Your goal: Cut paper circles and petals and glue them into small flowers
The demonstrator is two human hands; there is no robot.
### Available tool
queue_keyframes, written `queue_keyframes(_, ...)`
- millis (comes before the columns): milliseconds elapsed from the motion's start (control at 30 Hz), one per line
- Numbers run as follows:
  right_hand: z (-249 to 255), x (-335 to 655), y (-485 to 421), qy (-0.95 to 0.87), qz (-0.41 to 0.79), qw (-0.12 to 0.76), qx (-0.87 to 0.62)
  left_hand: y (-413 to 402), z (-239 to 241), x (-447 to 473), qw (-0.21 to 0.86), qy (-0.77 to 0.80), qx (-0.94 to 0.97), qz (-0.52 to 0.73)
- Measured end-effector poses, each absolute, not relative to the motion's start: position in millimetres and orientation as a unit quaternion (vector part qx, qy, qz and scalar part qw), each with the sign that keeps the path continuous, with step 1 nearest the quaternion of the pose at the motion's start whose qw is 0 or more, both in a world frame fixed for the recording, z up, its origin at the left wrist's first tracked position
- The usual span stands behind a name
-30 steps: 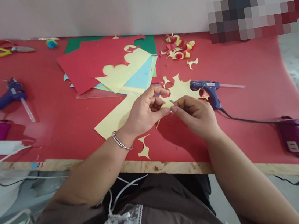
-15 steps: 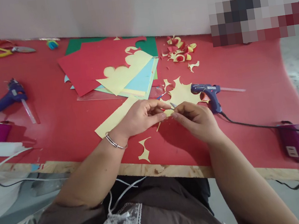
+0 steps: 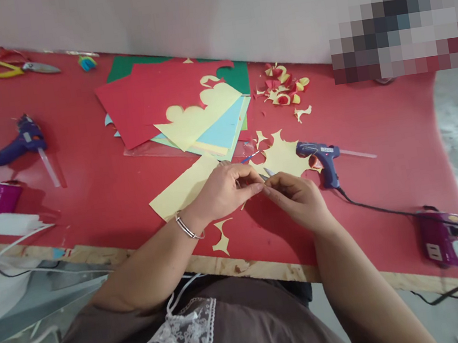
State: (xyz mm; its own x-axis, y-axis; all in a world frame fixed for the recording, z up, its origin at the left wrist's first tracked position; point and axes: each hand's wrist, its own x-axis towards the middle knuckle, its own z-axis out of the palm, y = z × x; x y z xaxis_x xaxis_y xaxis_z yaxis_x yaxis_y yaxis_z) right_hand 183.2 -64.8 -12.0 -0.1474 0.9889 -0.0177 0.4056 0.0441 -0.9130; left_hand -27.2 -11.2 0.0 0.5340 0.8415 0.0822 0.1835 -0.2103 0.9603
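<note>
So closest in was a brown garment (image 3: 251,327) with a lace trim (image 3: 191,330), right up by the near edge of the table (image 3: 100,195), where a strip of bare wood board (image 3: 251,268) showed under the red top. A purple power strip (image 3: 447,237) sat by the near right corner, and another purple power strip (image 3: 3,200) with a white plug (image 3: 17,222) was near the left end of the near edge. A jagged pale yellow scrap (image 3: 221,240) lay just in from the middle of that edge.

Past it, the left hand (image 3: 227,191) (bracelet (image 3: 188,226) on the wrist) and the right hand (image 3: 296,199) were together, fingertips meeting over the table. Honestly couldn't tell if they were clamped on anything, too hidden. A grey pointed tip (image 3: 269,171) poked out beside the right fingers.

A plain pale yellow sheet (image 3: 183,192) ran partly behind the left hand. Beyond the right hand lay a yellow sheet full of rounded cutouts (image 3: 284,155), with a blue glue gun (image 3: 327,166) beside it. A second blue glue gun (image 3: 16,145) was toward the left end.

Toward the far edge: a messy paper stack with a red sheet (image 3: 134,102), a scalloped yellow sheet (image 3: 199,113) and a green sheet (image 3: 237,76), then curled red-and-yellow bits (image 3: 282,84) to its right. Yellow-handled scissors (image 3: 22,67) lay near the far left corner.
</note>
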Motion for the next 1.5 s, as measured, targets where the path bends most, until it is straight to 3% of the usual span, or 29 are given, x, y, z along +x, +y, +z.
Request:
queue_keyframes(267,-10,184,-63,-0.583,0.4,0.399,-0.584,2,15,-30,0.586,0.383,0.654,0.287)
queue_keyframes(400,-9,185,-67,-0.594,0.318,0.43,-0.601,4,7,-24,0.693,0.392,0.499,0.343)
queue_keyframes(600,-9,181,-70,-0.69,0.197,0.437,-0.542,-5,-1,-10,0.765,0.388,0.365,0.363)
queue_keyframes(1033,-8,177,-68,-0.751,0.141,0.402,-0.504,-13,-3,-10,0.726,0.425,0.388,0.376)
queue_keyframes(1500,-7,174,-66,-0.686,0.243,0.437,-0.529,-13,11,-15,0.728,0.443,0.427,0.303)
